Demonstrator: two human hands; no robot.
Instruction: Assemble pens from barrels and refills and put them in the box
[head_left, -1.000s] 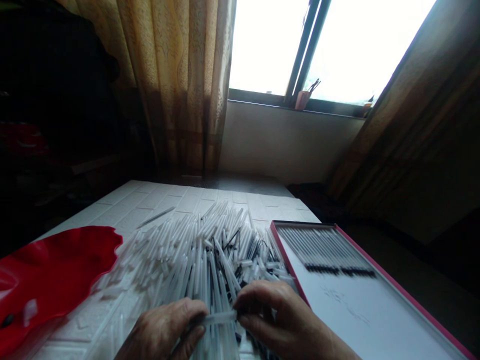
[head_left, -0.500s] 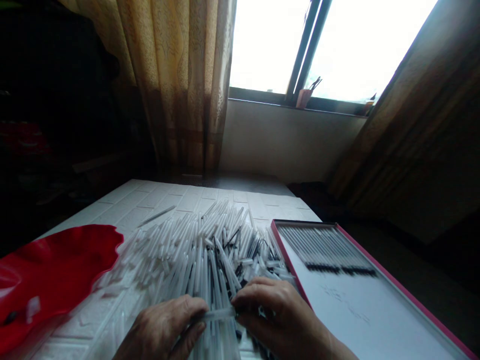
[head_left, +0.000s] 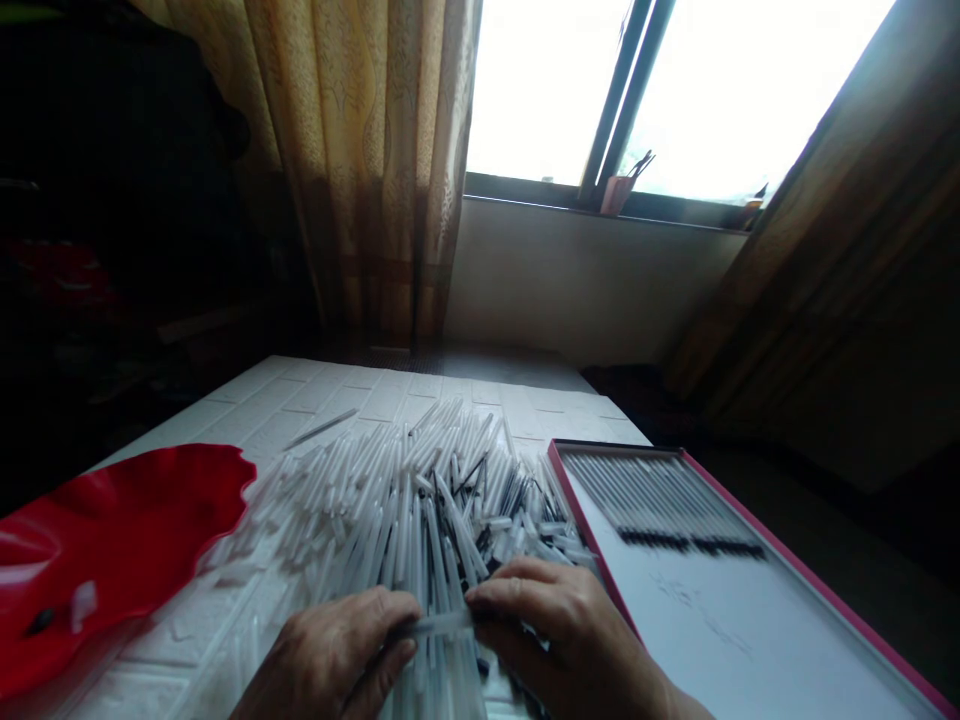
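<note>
Between my two hands a translucent pen (head_left: 442,624) lies crosswise, slightly blurred. My left hand (head_left: 337,645) is closed on its left end, thumb and fingers pinching. At the other end, my right hand (head_left: 551,625) grips with its fingertips; whatever that end looks like is hidden by them. Beneath and beyond both hands spreads a loose heap of whitish, see-through pen barrels (head_left: 382,480), with thin dark pieces (head_left: 517,490) mixed in on its right side.
Right of the heap is a shallow pink-edged box (head_left: 592,530) holding a row of pens (head_left: 667,495) with black ends. A wavy red tray (head_left: 150,530) sits at left with a small dark piece (head_left: 39,621). Everything rests on a white brick-patterned tabletop (head_left: 330,385).
The whole view has shifted a little, so things appear slightly further right. Both hands keep their hold on the pen, nearly in the same pose.
</note>
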